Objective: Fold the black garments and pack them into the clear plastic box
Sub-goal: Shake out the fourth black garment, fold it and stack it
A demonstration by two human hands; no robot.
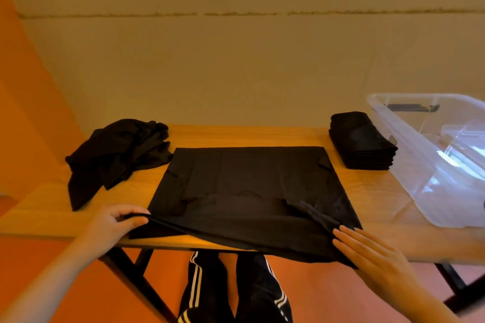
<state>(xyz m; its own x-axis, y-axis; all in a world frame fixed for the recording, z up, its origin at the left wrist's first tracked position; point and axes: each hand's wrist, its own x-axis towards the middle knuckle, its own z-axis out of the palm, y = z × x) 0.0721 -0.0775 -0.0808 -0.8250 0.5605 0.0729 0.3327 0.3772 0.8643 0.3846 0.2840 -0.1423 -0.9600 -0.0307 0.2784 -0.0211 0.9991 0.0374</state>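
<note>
Cloth covers the middle of the wooden tabletop [262, 136]: a black garment [249, 186] is spread flat there, its far edge straight and its near edge hanging slightly over the tabletop's front rim. The left hand [118, 220] has its grip on the near left corner of this garment, thumb and fingers pinching the hem and lifting it a little so a fold of fabric runs toward the right. The right hand [372, 254] lies flat on the near right corner, fingers straight and together, pressing the cloth down (it grips nothing).

To the left, at the far side of the tabletop, a crumpled pile of black garments [115, 155] sits unfolded, just beside the spread garment's far left corner. To the right, near the far edge, a neat stack of folded black garments [362, 141] stands apart from the spread one. Just beside that stack, the clear plastic box [433, 160] rests on the right end of the tabletop; no clothing can be seen inside it.

Below the tabletop's front edge the person's legs in dark trousers with white side stripes [236, 288] show above an orange floor [118, 291].
</note>
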